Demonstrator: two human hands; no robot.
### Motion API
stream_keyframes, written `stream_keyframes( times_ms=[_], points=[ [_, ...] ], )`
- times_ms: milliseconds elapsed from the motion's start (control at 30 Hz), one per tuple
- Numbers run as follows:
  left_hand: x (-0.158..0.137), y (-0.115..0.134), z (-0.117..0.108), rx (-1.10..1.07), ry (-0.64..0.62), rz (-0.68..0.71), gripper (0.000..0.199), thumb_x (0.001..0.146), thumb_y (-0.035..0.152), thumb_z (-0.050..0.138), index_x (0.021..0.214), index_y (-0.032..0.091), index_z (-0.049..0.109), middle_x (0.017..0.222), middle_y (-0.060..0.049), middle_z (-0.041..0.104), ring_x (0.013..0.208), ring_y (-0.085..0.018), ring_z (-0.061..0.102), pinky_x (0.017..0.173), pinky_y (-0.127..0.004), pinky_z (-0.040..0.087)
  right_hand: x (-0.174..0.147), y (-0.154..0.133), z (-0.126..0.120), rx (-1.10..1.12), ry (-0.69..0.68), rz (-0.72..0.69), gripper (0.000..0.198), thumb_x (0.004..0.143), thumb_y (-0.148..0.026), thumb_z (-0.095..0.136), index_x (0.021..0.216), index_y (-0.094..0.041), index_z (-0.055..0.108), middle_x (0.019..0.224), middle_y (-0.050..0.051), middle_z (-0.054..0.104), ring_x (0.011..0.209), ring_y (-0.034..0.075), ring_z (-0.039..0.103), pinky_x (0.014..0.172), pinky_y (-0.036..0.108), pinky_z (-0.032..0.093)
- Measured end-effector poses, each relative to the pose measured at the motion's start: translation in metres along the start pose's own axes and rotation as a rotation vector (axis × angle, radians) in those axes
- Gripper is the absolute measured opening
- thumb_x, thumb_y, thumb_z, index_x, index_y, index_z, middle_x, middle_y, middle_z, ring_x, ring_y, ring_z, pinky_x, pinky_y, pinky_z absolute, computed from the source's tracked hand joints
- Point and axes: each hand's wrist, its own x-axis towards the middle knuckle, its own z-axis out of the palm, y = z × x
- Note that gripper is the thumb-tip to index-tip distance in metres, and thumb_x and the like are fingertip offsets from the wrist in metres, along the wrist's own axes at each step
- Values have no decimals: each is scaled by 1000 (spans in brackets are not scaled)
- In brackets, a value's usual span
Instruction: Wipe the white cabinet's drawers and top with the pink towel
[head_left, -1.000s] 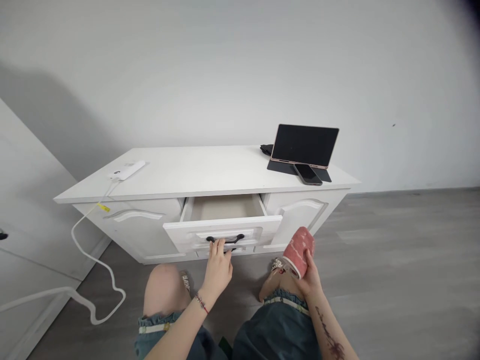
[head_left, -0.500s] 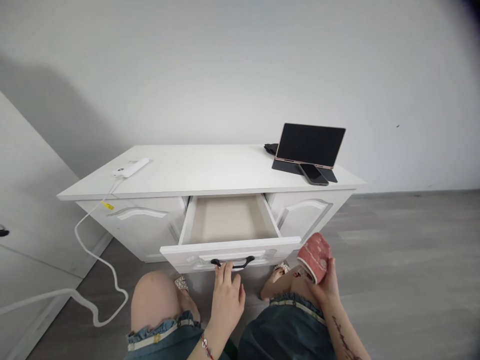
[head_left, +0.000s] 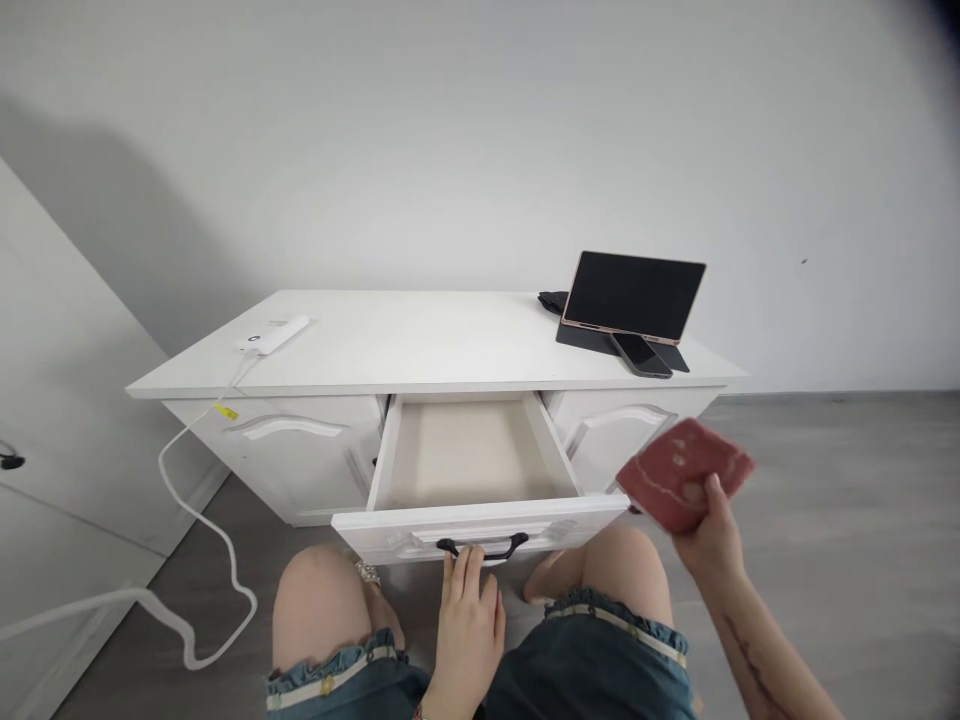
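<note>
My left hand (head_left: 469, 620) has its fingers hooked over the black handle (head_left: 484, 550) of a white drawer (head_left: 480, 525). The drawer is pulled out from the middle of the cabinet, and its pale bottom shows bare. Off to the right, my right hand (head_left: 711, 535) pinches a folded red towel (head_left: 679, 475) with a pale pattern, thumb on top and the other fingers mostly hidden beneath. The towel hangs in the air just beyond the drawer front's right end.
On the white cabinet top (head_left: 420, 340) stand a tablet (head_left: 637, 295) on a dark stand, a phone (head_left: 640, 355) and a black item (head_left: 553, 301). A white power strip (head_left: 277, 335) lies at left, its cord (head_left: 180, 490) trailing to the floor. My knees flank the drawer.
My right hand has lifted the towel up and to the right, and the towel now looks flatter. The drawer is out slightly farther, with my left hand still at its handle.
</note>
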Motion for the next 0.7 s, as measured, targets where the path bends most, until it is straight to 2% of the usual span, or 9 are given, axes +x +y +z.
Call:
stream_keyframes(
  times_ms=[100, 133, 200, 300, 333, 400, 467, 567, 700],
  points=[
    [-4, -2, 9, -18, 21, -18, 10, 81, 15, 55, 86, 20, 63, 119, -10, 60, 120, -30, 52, 104, -58, 43, -3, -37, 43, -214, -153, -114, 35, 67, -55, 68, 86, -27, 61, 95, 8, 71, 90, 26, 68, 78, 42, 58],
    [-4, -2, 11, -17, 27, -20, 11, 81, 16, 56, 87, 20, 64, 119, -10, 60, 120, -30, 52, 104, -58, 44, -6, -44, 61, -312, -267, -126, 36, 68, -56, 67, 86, -25, 61, 89, 8, 71, 84, 25, 68, 76, 41, 57],
    [-5, -4, 14, -4, 37, -11, 15, 79, 12, 56, 89, 19, 64, 119, -10, 60, 119, -29, 53, 103, -57, 45, -14, -49, 102, -535, -607, -121, 40, 75, -53, 65, 99, -22, 63, 93, 6, 71, 83, 21, 68, 76, 36, 56],
    [-5, -7, 17, 25, 59, 24, 26, 75, 3, 53, 93, 18, 64, 119, -9, 61, 118, -28, 54, 101, -54, 48, -28, -35, 163, -886, -1098, -113, 47, 83, -50, 59, 117, -19, 58, 101, 7, 71, 82, 20, 67, 69, 30, 54],
    [-5, -8, 17, 30, 68, 36, 28, 75, 1, 52, 93, 18, 64, 119, -9, 62, 118, -28, 54, 100, -53, 49, -33, -27, 180, -1009, -1209, -172, 47, 85, -49, 56, 121, -18, 56, 103, 8, 71, 82, 19, 67, 67, 28, 53],
    [-7, -10, 18, 32, 80, 51, 30, 74, 0, 51, 94, 18, 65, 121, -9, 62, 118, -27, 54, 100, -52, 49, -44, -7, 208, -1211, -1326, -366, 46, 89, -47, 49, 124, -16, 54, 103, 8, 70, 80, 18, 66, 64, 25, 50],
    [-8, -12, 19, 24, 88, 53, 30, 75, 1, 50, 94, 18, 65, 121, -9, 62, 118, -27, 54, 99, -51, 50, -57, 15, 226, -1316, -1367, -540, 45, 91, -46, 47, 121, -13, 55, 94, 8, 70, 76, 17, 65, 66, 25, 48],
    [-10, -13, 20, 8, 97, 49, 29, 75, 2, 50, 94, 18, 65, 123, -9, 62, 119, -27, 54, 96, -50, 52, -76, 43, 237, -1362, -1552, -576, 47, 81, -47, 63, 116, -15, 61, 86, 5, 70, 75, 17, 64, 71, 26, 47],
    [-11, -14, 23, -6, 106, 52, 27, 77, 3, 50, 93, 18, 66, 121, -8, 63, 117, -26, 55, 96, -49, 51, -90, 69, 236, -1465, -1990, -675, 44, 83, -36, 62, 126, -27, 59, 119, 8, 66, 99, 22, 63, 81, 30, 47]
  ],
)
